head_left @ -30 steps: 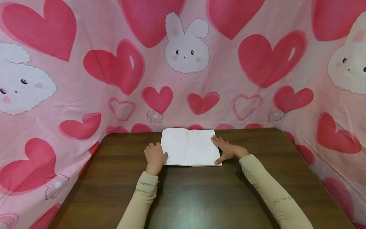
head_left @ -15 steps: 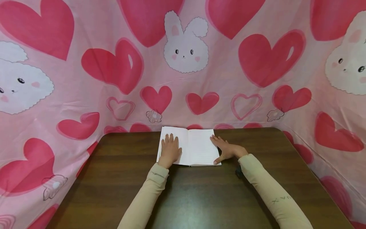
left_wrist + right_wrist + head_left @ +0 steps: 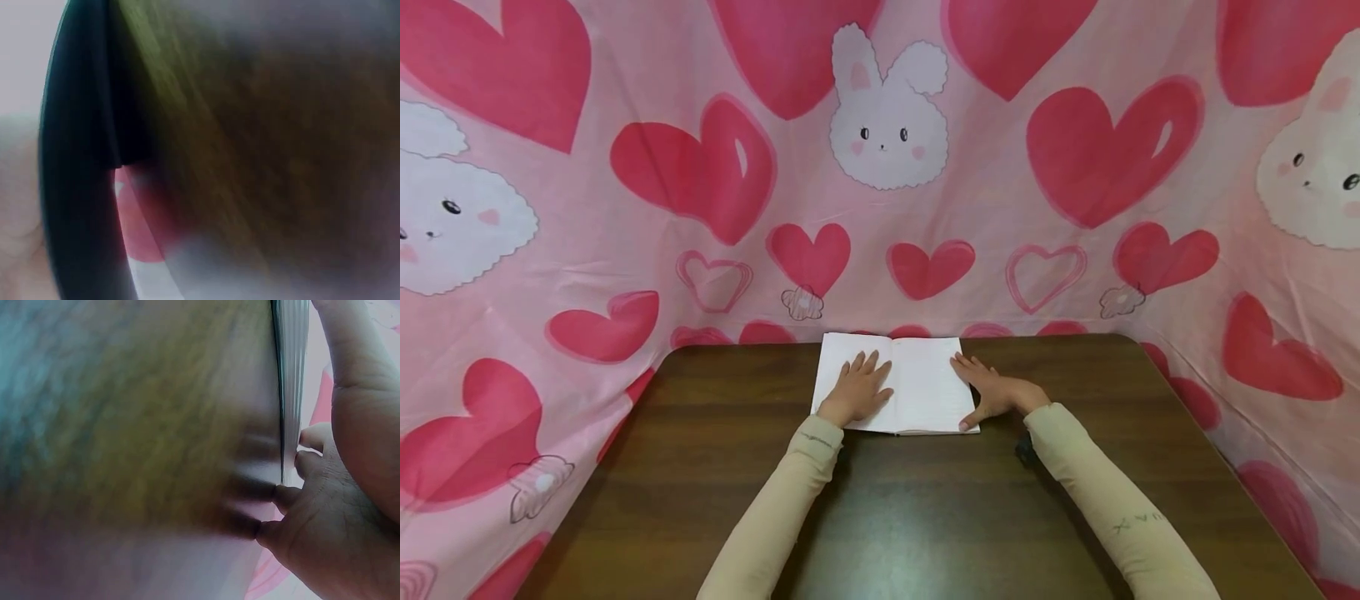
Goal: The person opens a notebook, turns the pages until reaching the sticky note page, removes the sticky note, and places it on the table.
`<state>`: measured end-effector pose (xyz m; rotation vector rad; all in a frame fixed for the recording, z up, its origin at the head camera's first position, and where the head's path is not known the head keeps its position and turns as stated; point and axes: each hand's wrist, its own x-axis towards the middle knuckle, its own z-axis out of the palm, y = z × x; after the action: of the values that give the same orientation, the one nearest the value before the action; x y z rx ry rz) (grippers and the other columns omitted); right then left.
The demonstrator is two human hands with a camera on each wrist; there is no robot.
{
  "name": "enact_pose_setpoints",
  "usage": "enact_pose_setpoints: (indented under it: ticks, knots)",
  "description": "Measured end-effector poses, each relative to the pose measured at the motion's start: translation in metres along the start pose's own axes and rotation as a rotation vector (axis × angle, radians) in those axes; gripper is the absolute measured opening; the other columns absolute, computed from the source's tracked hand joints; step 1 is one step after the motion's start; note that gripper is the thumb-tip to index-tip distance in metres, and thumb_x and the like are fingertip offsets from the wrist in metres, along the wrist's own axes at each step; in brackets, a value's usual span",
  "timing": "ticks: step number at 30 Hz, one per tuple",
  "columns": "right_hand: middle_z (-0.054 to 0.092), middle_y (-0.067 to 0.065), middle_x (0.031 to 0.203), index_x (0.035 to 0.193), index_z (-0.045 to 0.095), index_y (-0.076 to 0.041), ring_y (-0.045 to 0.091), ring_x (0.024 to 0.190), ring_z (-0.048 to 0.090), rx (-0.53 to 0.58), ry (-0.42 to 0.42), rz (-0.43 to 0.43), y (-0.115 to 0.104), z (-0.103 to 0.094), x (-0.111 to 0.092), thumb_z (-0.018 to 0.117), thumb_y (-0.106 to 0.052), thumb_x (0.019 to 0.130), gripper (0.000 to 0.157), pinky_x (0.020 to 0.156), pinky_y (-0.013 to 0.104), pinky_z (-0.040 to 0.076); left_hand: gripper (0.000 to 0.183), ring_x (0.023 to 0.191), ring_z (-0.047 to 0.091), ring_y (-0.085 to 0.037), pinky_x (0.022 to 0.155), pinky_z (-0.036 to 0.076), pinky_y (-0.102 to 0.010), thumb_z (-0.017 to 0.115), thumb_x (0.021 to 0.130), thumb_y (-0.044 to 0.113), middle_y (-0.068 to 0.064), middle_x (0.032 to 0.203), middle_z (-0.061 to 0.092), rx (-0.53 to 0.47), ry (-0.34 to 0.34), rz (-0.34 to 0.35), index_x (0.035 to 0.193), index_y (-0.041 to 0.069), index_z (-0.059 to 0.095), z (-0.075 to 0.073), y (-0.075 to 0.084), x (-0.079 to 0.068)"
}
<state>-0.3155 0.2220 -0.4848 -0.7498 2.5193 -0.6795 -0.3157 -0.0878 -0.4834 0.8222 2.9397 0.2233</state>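
Nearest are two pale sleeves, the left sleeve (image 3: 767, 525) and the right sleeve (image 3: 1120, 508), reaching in over the brown wood-grain desk (image 3: 910, 517). Dark marks show on both. A dark strap (image 3: 81, 187) fills part of the left wrist view, where the rest is mostly blurred; the fingers cannot be made out there.

Beyond the cuffs, the left hand (image 3: 859, 387) lies palm down on the left page of an open book (image 3: 928, 383), fingers straight and spread, their tips close to the centre fold. The right hand (image 3: 994, 393) spans the book's right edge, thumb and fingers stretched wide apart: the thumb touches the near right corner, the forefinger the edge farther up. Neither hand grips anything. The right wrist view shows the stacked page edges (image 3: 292, 375) beside that hand.

The book lies flat at the middle of the desk's far side, its pages white, with faint lines on the right one. Behind hangs a pink cloth (image 3: 985, 196) printed with red hearts and white rabbits.
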Motion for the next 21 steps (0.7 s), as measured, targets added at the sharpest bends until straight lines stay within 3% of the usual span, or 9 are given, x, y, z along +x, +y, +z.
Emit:
enact_pose_setpoints:
  ticks: [7,21]
  knots:
    - [-0.008,0.026,0.168,0.161,0.001,0.004,0.052,0.152,-0.009,0.017,0.003,-0.012,0.0,-0.001,0.0,0.087,-0.042,0.078,0.128,0.114,0.076,-0.001,0.063,0.155,0.012,-0.043,0.122,0.014,-0.062,0.042,0.107,0.047,-0.017,0.169,0.016,-0.072,-0.077,-0.054,0.162,0.019,0.028,0.002,-0.009,0.002]
    - [-0.009,0.025,0.168,0.161,0.0,0.002,0.052,0.152,-0.01,0.012,-0.015,0.015,-0.002,-0.001,0.002,0.087,-0.046,0.077,0.131,0.115,0.075,0.0,0.069,0.154,0.008,-0.049,0.12,0.01,-0.068,0.046,0.106,0.048,-0.019,0.17,0.009,-0.186,-0.166,-0.077,0.164,0.02,0.022,-0.001,-0.015,-0.003]
